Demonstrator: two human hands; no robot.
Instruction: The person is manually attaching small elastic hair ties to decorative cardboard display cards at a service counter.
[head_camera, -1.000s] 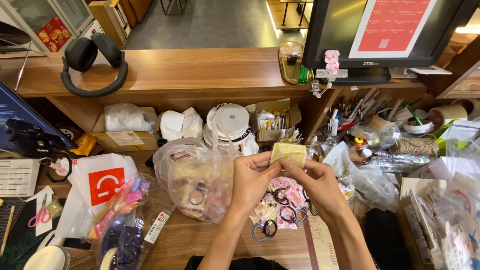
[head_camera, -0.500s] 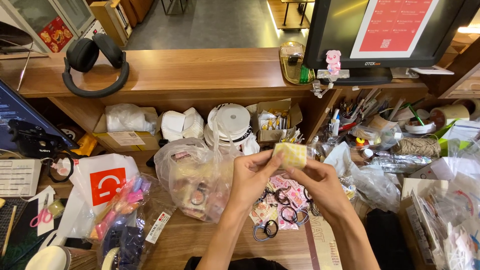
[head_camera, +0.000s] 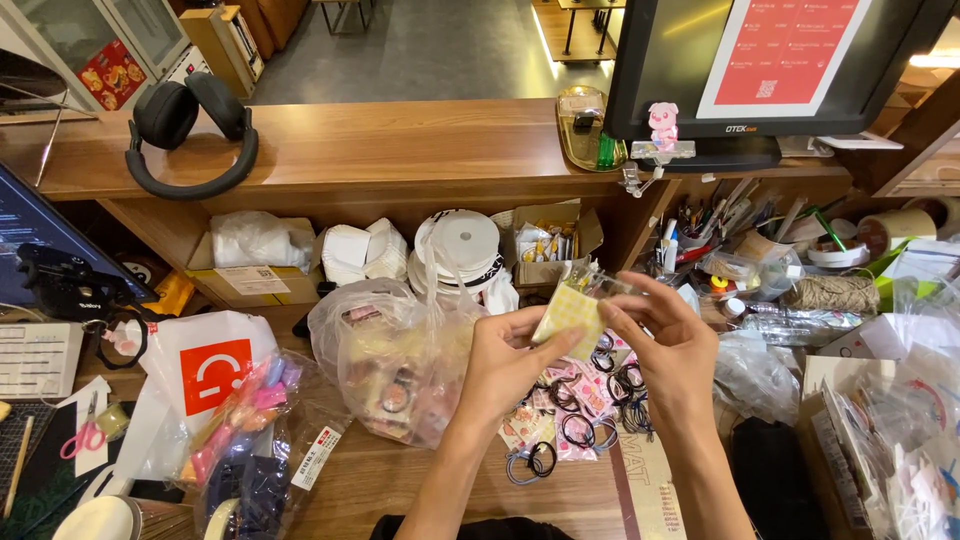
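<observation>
Both hands meet over the cluttered wooden desk and hold a small yellow checked pouch (head_camera: 568, 312) with a clear plastic top. My left hand (head_camera: 510, 358) pinches its lower left edge between thumb and fingers. My right hand (head_camera: 668, 348) grips its upper right edge, fingers spread around the plastic. Below the hands lies a heap of black hair ties on patterned cards (head_camera: 575, 415). Just left of my left hand stands a knotted clear plastic bag (head_camera: 395, 365) full of small accessories.
Black headphones (head_camera: 190, 135) lie on the upper wooden shelf (head_camera: 400, 150), a monitor (head_camera: 760, 70) at the right. A white bag with a red square (head_camera: 205, 385), pink scissors (head_camera: 85, 435), boxes, white lids (head_camera: 460, 245), a pen holder and plastic packets (head_camera: 900, 420) crowd the desk.
The pouch has tilted slightly and risen a little between my hands; the right fingers have shifted along its top edge. Everything else stays put.
</observation>
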